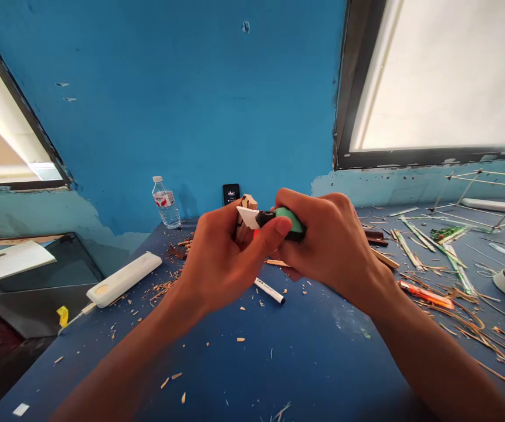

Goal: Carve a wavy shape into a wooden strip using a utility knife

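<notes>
My left hand (pixel 217 252) is closed around a small piece of wood (pixel 248 202) with dark lines marked on it. Its lower part is hidden by my fingers. In my right hand (pixel 329 234) is a utility knife (pixel 290 220) with a green and black handle. The knife's pale blade (pixel 247 217) points left and lies against or just in front of the wood; I cannot tell which. My left thumb presses on the knife near the base of the blade. Both hands are held above the blue table (pixel 234 375).
Wood shavings (pixel 164 287) are scattered over the table. A white marker (pixel 270 291) lies below my hands. Further back stand a water bottle (pixel 165 202) and a phone (pixel 231 193). A white power strip (pixel 124 278) is at left; an orange cutter (pixel 426 294) and a stick frame (pixel 476 199) are at right.
</notes>
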`<control>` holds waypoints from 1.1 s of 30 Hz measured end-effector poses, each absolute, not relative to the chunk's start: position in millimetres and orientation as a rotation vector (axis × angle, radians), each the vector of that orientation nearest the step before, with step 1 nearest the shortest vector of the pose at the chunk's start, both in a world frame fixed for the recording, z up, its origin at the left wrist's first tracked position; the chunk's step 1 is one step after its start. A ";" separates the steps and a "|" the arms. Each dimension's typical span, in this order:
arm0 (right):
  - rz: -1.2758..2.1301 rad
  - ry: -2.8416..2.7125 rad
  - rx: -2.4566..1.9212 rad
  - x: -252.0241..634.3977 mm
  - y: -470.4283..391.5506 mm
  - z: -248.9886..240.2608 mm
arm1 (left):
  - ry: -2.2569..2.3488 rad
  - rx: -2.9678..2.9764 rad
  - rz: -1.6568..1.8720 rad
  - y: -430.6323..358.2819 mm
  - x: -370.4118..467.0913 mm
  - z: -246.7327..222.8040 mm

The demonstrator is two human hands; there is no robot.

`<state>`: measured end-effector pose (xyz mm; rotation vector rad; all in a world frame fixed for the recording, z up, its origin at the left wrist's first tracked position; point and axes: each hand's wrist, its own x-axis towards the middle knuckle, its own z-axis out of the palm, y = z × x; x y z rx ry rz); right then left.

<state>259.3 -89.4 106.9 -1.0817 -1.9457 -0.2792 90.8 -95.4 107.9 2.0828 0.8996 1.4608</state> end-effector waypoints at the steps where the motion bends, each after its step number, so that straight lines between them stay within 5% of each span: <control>1: -0.323 -1.917 -1.109 258.5 -88.6 105.8 | 0.904 2.040 1.458 -94.0 91.9 106.5; 9: -0.479 -1.786 -1.274 246.0 -65.0 89.4 | 0.990 1.790 1.380 -76.5 94.3 99.1; 22: -0.033 -1.839 -0.991 253.2 -61.9 101.8 | 0.758 1.707 1.264 -78.8 89.7 103.5; 33: -0.144 -2.016 -0.973 261.1 -87.2 110.2 | 0.737 1.888 1.215 -94.8 88.1 112.3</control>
